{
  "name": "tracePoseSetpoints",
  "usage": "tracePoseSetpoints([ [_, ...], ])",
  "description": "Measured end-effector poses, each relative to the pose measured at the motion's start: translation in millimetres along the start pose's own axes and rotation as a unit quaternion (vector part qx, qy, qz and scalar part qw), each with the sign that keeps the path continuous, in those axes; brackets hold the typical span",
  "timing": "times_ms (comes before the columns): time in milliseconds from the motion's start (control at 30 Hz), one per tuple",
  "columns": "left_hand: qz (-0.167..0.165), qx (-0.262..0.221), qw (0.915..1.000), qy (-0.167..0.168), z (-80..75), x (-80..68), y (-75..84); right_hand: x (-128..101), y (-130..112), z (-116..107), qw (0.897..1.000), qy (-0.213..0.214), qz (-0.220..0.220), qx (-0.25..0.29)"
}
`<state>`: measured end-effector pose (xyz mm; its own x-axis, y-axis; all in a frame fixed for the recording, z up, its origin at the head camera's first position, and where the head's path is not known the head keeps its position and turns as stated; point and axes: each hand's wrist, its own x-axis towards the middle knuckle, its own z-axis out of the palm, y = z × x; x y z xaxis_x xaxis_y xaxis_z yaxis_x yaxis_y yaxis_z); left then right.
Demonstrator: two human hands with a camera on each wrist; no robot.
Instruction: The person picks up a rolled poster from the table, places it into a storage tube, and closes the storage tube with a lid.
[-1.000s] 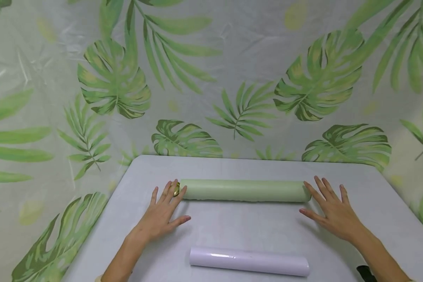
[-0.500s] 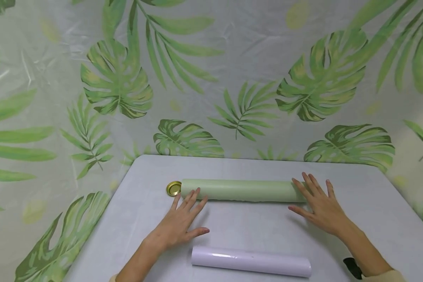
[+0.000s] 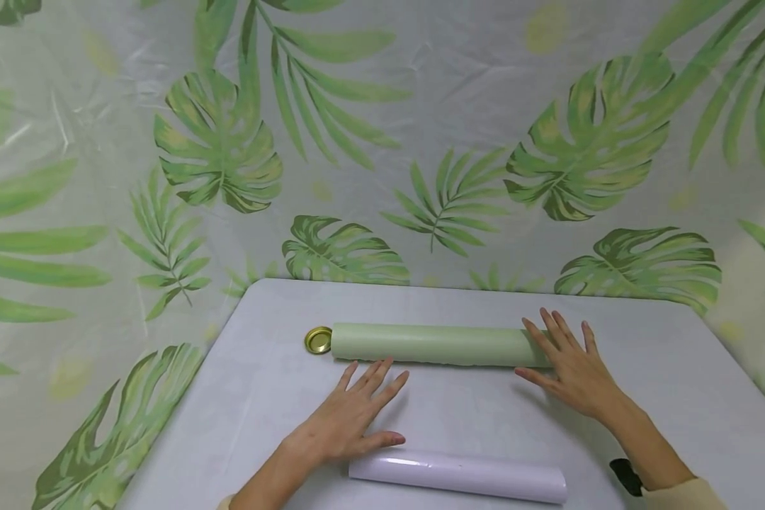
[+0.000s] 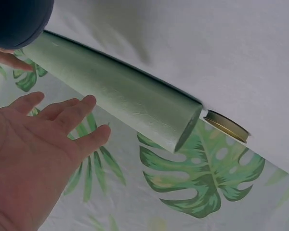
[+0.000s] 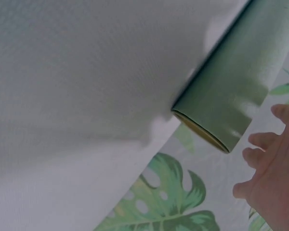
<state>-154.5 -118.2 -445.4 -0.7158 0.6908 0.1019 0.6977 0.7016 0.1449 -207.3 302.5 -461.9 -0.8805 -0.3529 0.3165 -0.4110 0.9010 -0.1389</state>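
A pale green roll (image 3: 433,345) lies crosswise toward the back of the white table. Its right end shows a hollow, tan inside in the right wrist view. My right hand (image 3: 570,375), fingers spread, overlaps that end in the head view. Just in front of the roll's left part is my left hand (image 3: 347,421), fingers also spread and nothing in it. The left thumb is close over a glossy lavender roll (image 3: 465,478) lying nearer to me. A small round gold lid (image 3: 319,341) sits at the green roll's left end, and it also shows in the left wrist view (image 4: 226,126).
The white table (image 3: 280,304) meets a backdrop (image 3: 452,85) printed with green leaves along its far edge. A small black object (image 3: 626,477) shows beside my right forearm. In the left wrist view, a dark blue rounded shape (image 4: 19,21) fills the upper left corner.
My left hand has moved right and toward me, off the green roll's left end, uncovering the gold lid. My right hand has shifted left over the roll's right end.
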Motion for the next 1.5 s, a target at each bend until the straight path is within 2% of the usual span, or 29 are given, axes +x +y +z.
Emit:
tracePoseSetpoints([
  [200, 0.001, 0.002, 0.9999, -0.012, 3.0, 0.3, 8.3, 2, 0, 2, 1.0, -0.004, 0.001, 0.01],
  [500, 0.039, 0.048, 0.998, -0.009, 12.3, 3.3, 23.4, 6, -3, 6, 1.0, 0.0, -0.004, 0.01],
  [800, 0.056, 0.091, 0.994, -0.024, 22.9, 5.0, 36.3, 14, -5, 11, 1.0, -0.01, -0.007, -0.007],
  [1033, 0.082, 0.116, 0.9898, 0.0, 30.6, 1.5, 43.2, 21, -6, 14, 1.0, -0.02, -0.011, -0.007],
  [1500, 0.126, 0.139, 0.9816, 0.037, 34.4, 1.7, 50.4, 35, -11, 14, 0.999, -0.038, -0.016, -0.018],
])
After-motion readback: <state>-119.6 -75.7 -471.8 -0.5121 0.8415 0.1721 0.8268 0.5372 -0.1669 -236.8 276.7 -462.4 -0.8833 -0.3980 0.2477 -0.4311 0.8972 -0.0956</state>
